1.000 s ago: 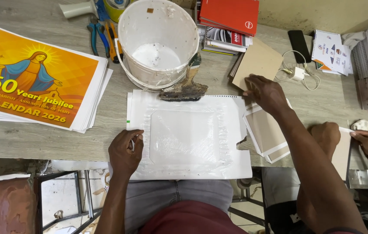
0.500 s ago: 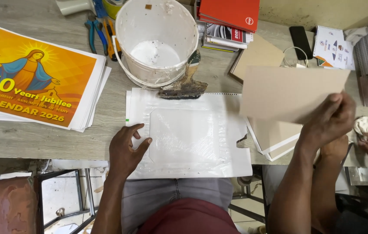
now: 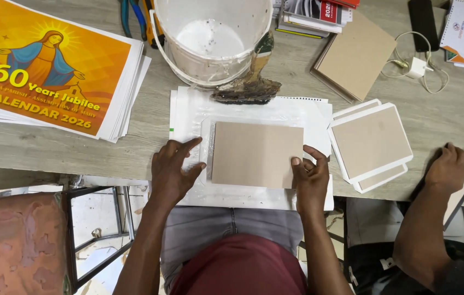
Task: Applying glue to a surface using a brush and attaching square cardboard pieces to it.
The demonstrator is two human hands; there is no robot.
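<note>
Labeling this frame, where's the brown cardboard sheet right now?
In the head view, the brown cardboard sheet lies flat at centre on the white paper, between the left hand and right hand, just below the glue brush and white bucket.

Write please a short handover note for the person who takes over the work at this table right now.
Left hand: flat on the white glue-wet paper sheet, at the left edge of the brown rectangular cardboard board; holds nothing.
Right hand: fingertips on the board's right lower edge.
Things: white plastic bucket and glue-caked brush behind the sheet; stack of white-bordered finished boards to the right; bare cardboard pile further back. A co-worker's hand works at the far right.
Done: board laid on the sheet.
Left: white margins not yet folded over.
</note>
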